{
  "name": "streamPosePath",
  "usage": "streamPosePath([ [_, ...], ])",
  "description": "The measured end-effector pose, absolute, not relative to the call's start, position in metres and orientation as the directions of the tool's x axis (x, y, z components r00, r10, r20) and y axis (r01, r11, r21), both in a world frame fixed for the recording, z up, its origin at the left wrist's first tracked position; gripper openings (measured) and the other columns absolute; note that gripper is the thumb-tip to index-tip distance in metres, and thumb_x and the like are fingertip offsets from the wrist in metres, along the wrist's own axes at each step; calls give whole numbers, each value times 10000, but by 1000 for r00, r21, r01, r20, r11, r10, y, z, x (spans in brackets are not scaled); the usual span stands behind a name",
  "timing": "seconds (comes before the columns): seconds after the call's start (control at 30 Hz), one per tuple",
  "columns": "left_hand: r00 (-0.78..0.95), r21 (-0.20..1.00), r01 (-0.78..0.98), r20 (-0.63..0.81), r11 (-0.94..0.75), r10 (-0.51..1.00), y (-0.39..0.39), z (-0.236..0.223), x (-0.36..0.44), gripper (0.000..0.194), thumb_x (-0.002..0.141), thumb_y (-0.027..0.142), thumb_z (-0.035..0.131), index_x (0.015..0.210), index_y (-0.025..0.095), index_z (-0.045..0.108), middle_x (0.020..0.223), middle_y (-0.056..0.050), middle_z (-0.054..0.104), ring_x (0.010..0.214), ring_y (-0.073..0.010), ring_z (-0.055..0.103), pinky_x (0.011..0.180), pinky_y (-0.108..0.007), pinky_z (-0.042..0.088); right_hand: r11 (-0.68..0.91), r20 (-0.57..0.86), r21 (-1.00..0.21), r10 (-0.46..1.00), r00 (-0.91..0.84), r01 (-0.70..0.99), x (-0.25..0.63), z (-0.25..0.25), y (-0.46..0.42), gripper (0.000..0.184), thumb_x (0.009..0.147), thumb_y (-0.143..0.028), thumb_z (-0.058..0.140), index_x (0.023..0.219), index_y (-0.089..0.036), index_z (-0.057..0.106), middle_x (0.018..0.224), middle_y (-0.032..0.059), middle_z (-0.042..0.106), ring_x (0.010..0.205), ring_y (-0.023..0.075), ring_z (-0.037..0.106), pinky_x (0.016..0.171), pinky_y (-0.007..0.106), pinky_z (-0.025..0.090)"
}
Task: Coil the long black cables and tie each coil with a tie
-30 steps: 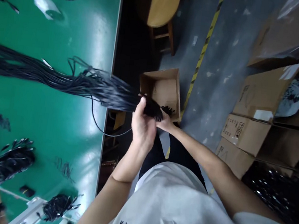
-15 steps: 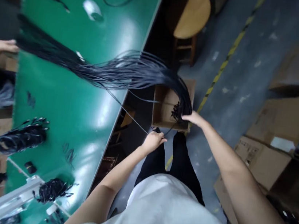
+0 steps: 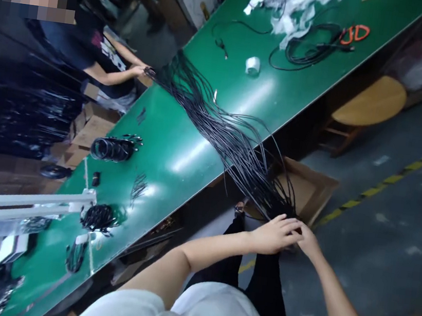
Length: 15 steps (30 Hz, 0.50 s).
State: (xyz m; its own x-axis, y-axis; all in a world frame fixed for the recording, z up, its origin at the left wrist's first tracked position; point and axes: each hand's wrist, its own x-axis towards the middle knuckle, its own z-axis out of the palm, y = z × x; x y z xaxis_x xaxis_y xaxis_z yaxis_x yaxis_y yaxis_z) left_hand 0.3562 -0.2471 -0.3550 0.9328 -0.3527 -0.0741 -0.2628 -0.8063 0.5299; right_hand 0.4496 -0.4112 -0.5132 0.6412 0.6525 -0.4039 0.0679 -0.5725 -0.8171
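A long bundle of thin black cables (image 3: 219,136) stretches slantwise across the green table (image 3: 186,170) and past its near edge to me. Its near end is gathered at my hands. My right hand (image 3: 307,240) is closed round that end, the fingers partly hidden. My left hand (image 3: 274,235) lies against the same end, its fingers curled over the cables and meeting my right hand. Across the table, a co-worker's hands (image 3: 140,70) grip the far end. Several strands bow out loosely from the bundle.
Below my hands stands an open cardboard box (image 3: 317,190). A wooden stool (image 3: 372,101) is beside the table. On the tabletop are coiled cables (image 3: 113,149), a white roll (image 3: 252,66), orange-handled scissors (image 3: 355,35) and clear plastic bags (image 3: 297,6). A white metal arm (image 3: 26,201) juts in at left.
My left hand has left a single loose strand and come over to the bundle's end beside my right hand. The view has swung left, bringing the co-worker into sight.
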Motion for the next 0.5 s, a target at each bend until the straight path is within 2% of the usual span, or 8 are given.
streamPosePath([
  [0.07,970,731,-60,-119,-680,-213,-225,-364,329,370,918,217,493,1277,170,570,1398,-157,547,1326,-262,487,1117,-405,389,-571,-421,-819,664,618,54,465,-504,-406,463,714,-298,616,1161,-175,620,1162,151,689,1071,293,660,955,445,519],
  [0.1,985,813,125,-168,-569,-24,-213,-369,314,332,914,225,506,1231,181,591,1326,-144,600,1289,-250,520,1113,-406,395,-564,-422,-824,667,615,47,474,-496,-400,496,740,-297,621,1219,-171,589,1206,158,667,1094,275,649,981,424,505],
  [0.13,926,846,354,-256,-399,277,-200,-373,300,290,904,252,538,1178,182,604,1274,-141,623,1262,-250,538,1118,-421,387,-563,-416,-825,662,624,47,481,-488,-393,497,777,-298,611,1255,-169,567,1229,161,652,1099,255,643,1001,404,489],
  [0.17,745,837,526,-366,-153,559,-187,-379,289,286,886,283,582,1151,177,597,1264,-146,616,1261,-256,536,1126,-438,372,-573,-413,-818,645,643,49,487,-480,-386,473,817,-297,589,1270,-163,557,1239,166,642,1087,235,640,1011,386,476],
  [0.2,509,803,587,-464,101,725,-175,-386,281,349,856,310,637,1171,176,569,1289,-154,593,1281,-265,521,1131,-452,357,-589,-417,-807,625,659,48,490,-475,-378,439,853,-301,563,1267,-156,560,1229,169,642,1064,218,641,1011,370,469],
  [0.27,318,737,596,-580,318,750,-156,-404,276,508,853,373,657,1281,168,475,1376,-188,522,1338,-278,475,1129,-467,351,-619,-448,-785,604,659,34,486,-469,-366,388,893,-310,534,1242,-146,578,1201,163,651,1028,190,641,988,335,476],
  [0.33,341,715,582,-646,386,683,-145,-426,287,569,864,385,653,1337,168,423,1414,-192,502,1349,-256,472,1116,-423,374,-635,-487,-772,611,624,20,470,-470,-357,396,879,-312,578,1240,-147,586,1215,147,648,1065,189,633,995,323,476],
  [0.5,532,717,487,-696,499,482,-146,-477,353,553,783,251,755,1275,171,516,1307,-127,628,1270,-206,554,1093,-358,413,-792,-650,-611,498,573,-5,433,-498,-344,848,732,-275,750,1474,-132,365,1546,189,337,1413,306,363,1167,433,325],
])
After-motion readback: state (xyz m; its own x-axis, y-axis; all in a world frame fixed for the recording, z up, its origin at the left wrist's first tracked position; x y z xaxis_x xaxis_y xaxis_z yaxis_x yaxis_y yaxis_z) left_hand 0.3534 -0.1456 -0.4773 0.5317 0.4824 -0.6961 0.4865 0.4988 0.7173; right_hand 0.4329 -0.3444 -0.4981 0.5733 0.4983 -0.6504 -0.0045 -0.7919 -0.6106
